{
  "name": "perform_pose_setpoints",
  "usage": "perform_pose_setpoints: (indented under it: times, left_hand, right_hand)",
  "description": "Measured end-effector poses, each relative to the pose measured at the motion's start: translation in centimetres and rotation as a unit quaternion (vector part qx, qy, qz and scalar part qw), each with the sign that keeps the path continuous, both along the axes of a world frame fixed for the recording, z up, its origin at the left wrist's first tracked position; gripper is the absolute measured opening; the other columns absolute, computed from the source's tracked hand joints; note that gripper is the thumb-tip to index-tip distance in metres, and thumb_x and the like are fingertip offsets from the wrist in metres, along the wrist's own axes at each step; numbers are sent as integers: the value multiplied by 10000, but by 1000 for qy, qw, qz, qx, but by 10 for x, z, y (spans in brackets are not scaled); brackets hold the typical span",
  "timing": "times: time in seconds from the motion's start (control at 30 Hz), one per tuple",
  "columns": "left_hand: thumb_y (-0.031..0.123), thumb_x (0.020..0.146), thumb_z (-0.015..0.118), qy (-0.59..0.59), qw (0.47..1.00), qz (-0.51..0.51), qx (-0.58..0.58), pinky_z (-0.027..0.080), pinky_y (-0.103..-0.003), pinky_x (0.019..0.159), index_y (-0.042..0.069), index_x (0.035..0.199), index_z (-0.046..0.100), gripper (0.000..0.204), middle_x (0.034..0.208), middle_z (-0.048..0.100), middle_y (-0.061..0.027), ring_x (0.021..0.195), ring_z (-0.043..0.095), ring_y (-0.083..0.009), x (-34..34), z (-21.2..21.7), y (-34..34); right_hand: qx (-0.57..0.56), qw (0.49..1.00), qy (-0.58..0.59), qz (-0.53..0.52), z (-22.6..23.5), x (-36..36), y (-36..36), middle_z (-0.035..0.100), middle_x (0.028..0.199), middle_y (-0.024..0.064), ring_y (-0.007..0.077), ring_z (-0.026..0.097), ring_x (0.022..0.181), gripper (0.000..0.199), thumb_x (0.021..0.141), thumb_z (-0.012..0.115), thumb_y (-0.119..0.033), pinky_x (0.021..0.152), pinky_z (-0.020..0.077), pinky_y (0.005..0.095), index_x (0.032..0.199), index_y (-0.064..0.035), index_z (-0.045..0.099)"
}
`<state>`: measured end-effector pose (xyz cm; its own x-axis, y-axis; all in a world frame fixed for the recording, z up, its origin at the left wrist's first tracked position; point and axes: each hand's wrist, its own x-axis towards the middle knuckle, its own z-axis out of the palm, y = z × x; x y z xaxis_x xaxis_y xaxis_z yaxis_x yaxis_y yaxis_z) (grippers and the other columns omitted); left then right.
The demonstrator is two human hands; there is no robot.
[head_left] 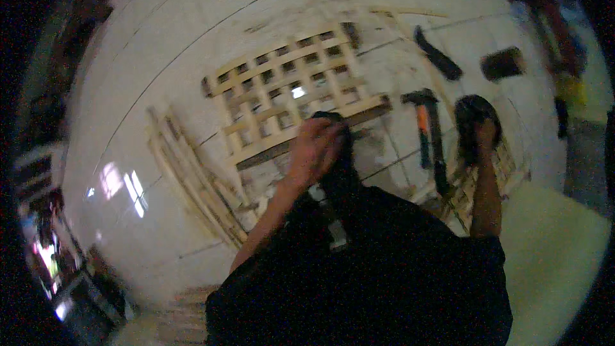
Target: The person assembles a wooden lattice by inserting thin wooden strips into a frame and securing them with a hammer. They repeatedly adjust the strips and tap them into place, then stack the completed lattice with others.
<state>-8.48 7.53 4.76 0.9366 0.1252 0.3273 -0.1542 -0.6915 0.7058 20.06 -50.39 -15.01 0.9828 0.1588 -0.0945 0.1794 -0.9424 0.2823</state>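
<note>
One wooden lattice panel [291,90] lies assembled on the tiled floor [173,77]; left hand [315,147] grip closed on dark cloth [339,173]; hammer [426,125] at three o'clock lies untouched; right-hand grip cannot be told.

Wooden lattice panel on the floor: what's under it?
Under the pale wooden lattice panel, white glossy floor tiles show through the square gaps. Its lower edge is covered by the left hand and a dark object it grips; what lies beneath the slats is hidden.
</note>
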Motion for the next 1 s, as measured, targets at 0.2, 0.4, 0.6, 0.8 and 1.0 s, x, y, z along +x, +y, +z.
perform_pose_setpoints:
  times: [0.2,0.4,0.6,0.8,1.0]
  left_hand:
    - [170,794,667,-81,993,-86,27,479,-393,755,134,1026,653,235,1002,591,-75,907,569,-300,23,-56,-61]
    - [175,822,666,41,985,-112,-123,475,-419,853,61,1047,635,254,1000,591,-120,967,562,-327,42,-48,-83]
    - [169,854,670,154,920,18,-359,517,-330,755,3,1070,627,276,971,650,-127,842,635,-214,61,-35,-90]
    - [133,865,657,215,877,69,-423,498,-254,718,-17,1001,651,204,873,674,-93,774,617,-127,48,-19,-69]
    - [114,863,656,186,891,79,-407,495,-263,692,-14,980,652,173,868,676,-81,764,613,-121,42,-34,-71]
  right_hand:
    - [117,992,-2,-36,71,-15,15,601,1093,193,344,571,984,461,919,533,-377,857,458,460,1126,33,581]
    - [468,876,78,-88,140,-72,72,611,1028,150,290,580,915,434,928,526,-374,802,473,451,1116,11,595]
    - [646,719,207,-149,107,-171,283,622,946,85,202,569,847,388,958,474,-388,760,465,369,1060,-37,607]
    - [750,507,330,-267,131,-203,379,603,885,34,122,554,801,279,992,464,-301,724,457,288,1046,-49,570]
    - [765,447,356,-297,174,-208,392,589,850,24,106,544,746,285,993,463,-312,676,458,278,1035,-52,572]
